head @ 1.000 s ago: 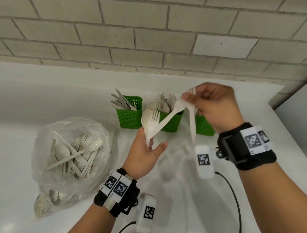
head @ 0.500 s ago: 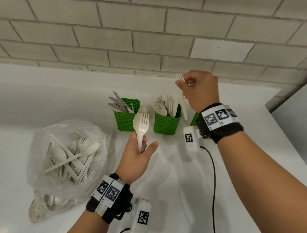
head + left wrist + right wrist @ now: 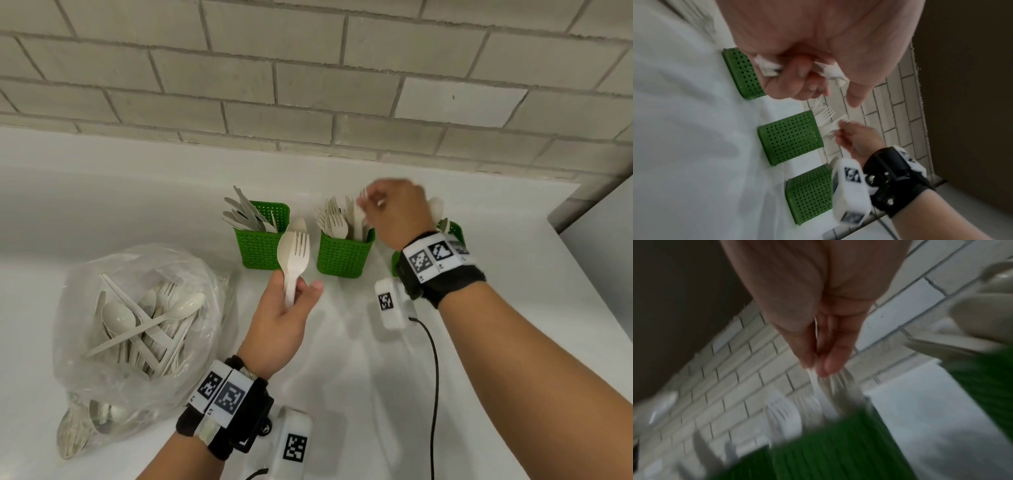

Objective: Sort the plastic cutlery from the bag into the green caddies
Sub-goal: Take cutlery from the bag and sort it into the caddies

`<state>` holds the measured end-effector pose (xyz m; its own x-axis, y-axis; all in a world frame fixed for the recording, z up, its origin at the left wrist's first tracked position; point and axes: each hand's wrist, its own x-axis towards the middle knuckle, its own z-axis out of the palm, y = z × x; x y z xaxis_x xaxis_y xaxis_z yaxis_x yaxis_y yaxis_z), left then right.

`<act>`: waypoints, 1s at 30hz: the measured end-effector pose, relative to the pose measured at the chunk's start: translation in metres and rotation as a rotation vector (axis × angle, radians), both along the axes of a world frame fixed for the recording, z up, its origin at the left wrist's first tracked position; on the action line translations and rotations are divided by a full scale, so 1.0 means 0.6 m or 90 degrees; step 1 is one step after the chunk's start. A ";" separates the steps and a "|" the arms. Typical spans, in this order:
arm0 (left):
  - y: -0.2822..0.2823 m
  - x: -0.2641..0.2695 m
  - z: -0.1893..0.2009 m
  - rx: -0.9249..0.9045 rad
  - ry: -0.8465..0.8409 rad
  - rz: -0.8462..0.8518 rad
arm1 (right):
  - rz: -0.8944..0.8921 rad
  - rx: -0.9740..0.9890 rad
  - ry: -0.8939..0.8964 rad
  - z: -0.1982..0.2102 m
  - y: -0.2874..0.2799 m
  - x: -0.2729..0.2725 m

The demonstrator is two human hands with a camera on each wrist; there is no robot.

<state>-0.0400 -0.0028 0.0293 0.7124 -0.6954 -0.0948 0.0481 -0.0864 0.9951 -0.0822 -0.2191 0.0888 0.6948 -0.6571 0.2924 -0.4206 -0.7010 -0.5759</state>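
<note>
Depositing step, item: one fork [image 3: 360, 219], pinched at its tine end between thumb and fingertips of the right hand [image 3: 394, 214], handle lowered into the middle caddy [image 3: 344, 255] directly beneath that grip, among forks already stored. Release not yet made, by appearance.

Left hand [image 3: 282, 318]: grip curled round the handles of a spoon [image 3: 285, 251] and a second fork [image 3: 297, 253], heads up, near side of the left caddy [image 3: 260, 250].

Bag [image 3: 137, 322]: on the desk, left of that grip, still well stocked.

Next move, judged: free the pinch, then take the second fork across.
</note>
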 end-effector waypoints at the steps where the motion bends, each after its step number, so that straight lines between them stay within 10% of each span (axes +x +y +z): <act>1: -0.001 0.000 0.002 -0.004 0.049 0.001 | 0.003 -0.010 0.084 -0.017 0.004 -0.004; 10: -0.006 -0.006 0.014 -0.025 0.115 0.003 | 0.186 0.259 -0.024 0.001 0.121 -0.023; 19: -0.011 -0.006 0.008 -0.049 0.159 0.036 | 0.127 0.328 -0.163 0.020 0.112 -0.042; 30: -0.003 -0.004 0.010 -0.037 0.124 0.019 | -0.044 -0.136 -0.196 0.086 0.007 -0.069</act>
<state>-0.0427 -0.0046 0.0355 0.7049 -0.6827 -0.1925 0.2411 -0.0246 0.9702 -0.1234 -0.2149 0.1406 0.5097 -0.6008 0.6158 -0.3014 -0.7951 -0.5263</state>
